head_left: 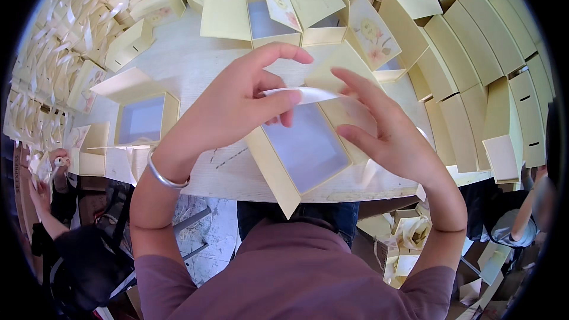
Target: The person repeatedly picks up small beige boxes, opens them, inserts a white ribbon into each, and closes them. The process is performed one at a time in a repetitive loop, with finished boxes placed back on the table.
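A white ribbon (320,94) is pinched between the thumb and fingers of my left hand (240,98). The band runs from there toward my right hand (379,121). That hand's thumb and fingers are apart, and the fingertips look slightly blurred. Whether the ribbon's far end touches it, I cannot tell. Below both hands a cream box (271,165) lies open at an angle on the table, its inside pale lilac. My hands hide part of the box's far side. On my left wrist sits a silver bangle (166,178).
More open cream boxes (225,18) stand beyond my hands, some with floral print. At left is another open box (173,112) beside many ribboned boxes (65,35). Stacked boxes (474,47) line the right. A co-worker's hands (50,172) work at far left; another person sits at right.
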Available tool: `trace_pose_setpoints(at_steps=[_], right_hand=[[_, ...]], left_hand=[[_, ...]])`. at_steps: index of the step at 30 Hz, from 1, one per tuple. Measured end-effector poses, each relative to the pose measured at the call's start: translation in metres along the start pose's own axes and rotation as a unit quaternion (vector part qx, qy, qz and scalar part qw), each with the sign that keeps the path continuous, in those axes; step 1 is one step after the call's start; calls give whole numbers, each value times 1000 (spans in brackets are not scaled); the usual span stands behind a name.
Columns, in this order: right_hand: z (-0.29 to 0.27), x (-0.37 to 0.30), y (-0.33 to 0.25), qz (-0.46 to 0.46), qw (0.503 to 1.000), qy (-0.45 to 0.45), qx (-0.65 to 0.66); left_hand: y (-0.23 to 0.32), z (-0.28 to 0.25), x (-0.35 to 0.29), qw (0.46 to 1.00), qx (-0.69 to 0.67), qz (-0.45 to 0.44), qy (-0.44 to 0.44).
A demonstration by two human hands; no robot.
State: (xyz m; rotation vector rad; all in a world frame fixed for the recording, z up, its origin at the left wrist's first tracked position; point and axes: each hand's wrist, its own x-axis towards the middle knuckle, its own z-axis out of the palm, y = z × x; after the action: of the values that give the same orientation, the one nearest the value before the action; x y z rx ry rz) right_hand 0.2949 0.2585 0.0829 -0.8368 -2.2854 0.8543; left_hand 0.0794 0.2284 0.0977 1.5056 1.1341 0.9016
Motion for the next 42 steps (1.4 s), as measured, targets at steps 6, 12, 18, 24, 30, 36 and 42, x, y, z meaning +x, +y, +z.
trace_pose_setpoints(at_steps=[6,12,18,24,30,36,42], right_hand=[[19,26,-2,-148,982,32,112],[20,46,14,69,979,-51,184],[43,47,42,-22,982,-180,-58],[69,57,52,14,968,-251,-23],[67,62,48,34,958,-285,-19],[81,58,58,-6,972,-234,16],[85,58,56,-6,978,-210,1]], left_hand=[[4,3,8,980,-177,-74,-49],[-12,-4,-14,968,-8,145,206],[-90,3,-47,928,89,85,351],[-127,24,-44,976,-23,-17,214],[-120,31,-39,970,-59,-70,227],[-121,30,-44,971,64,-40,227],[-130,19,-62,955,236,-84,157]])
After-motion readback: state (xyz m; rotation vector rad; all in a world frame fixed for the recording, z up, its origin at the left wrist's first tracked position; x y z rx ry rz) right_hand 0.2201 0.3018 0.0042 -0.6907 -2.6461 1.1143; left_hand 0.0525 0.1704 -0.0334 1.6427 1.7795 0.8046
